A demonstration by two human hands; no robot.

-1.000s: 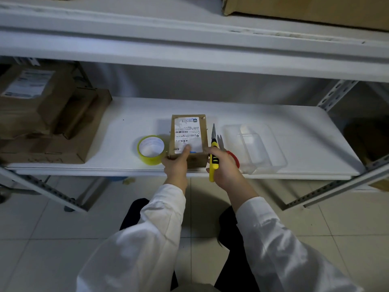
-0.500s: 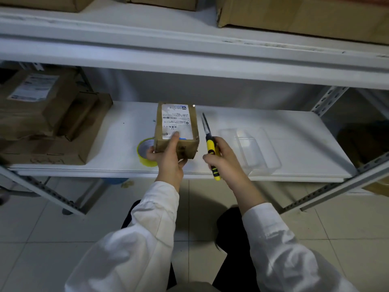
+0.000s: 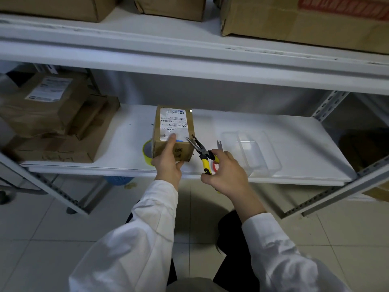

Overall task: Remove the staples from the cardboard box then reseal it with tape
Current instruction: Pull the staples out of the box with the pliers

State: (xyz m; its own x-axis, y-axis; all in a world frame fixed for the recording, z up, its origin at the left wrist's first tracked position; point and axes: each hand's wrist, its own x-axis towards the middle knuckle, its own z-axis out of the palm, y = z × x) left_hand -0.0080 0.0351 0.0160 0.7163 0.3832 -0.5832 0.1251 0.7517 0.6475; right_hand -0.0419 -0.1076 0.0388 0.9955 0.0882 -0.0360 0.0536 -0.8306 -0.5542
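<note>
Early stage: left hand (image 3: 168, 165) fingers curl round the cardboard box (image 3: 173, 127) at the shelf (image 3: 284, 131) front, right hand (image 3: 225, 173) fingers grip open pliers (image 3: 203, 153) beside it; a staple (image 3: 163, 135) not yet pulled, tape roll (image 3: 146, 153) untouched.

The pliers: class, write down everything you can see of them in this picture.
The pliers are long-nosed, with dark metal jaws and yellow-and-black handles that look rubber-coated. The jaws stand slightly parted and point up and left at the right edge of the cardboard box, close to it; whether they touch it cannot be told. The right hand grips the handles, fingers curled round them, holding the tool tilted above the front of the white shelf.
</note>
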